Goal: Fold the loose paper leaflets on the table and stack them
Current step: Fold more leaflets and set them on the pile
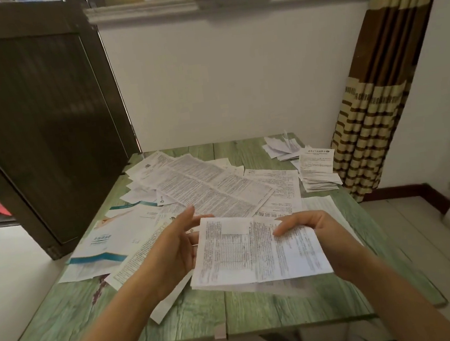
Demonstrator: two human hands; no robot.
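I see the leaflet (257,250) lifted just over the table (178,319), long axis running left to right between both hands. My right hand (316,233) pinches its right edge; my left hand (176,245), fingers loosely spread, touches the left edge without gripping

Both forearms are bare to the frame's edge, with no sleeve in view. The left hand (175,252) and right hand (312,233) are bare, slender-fingered, with short nails.

Home room, curtain (373,115), folding table (178,319)
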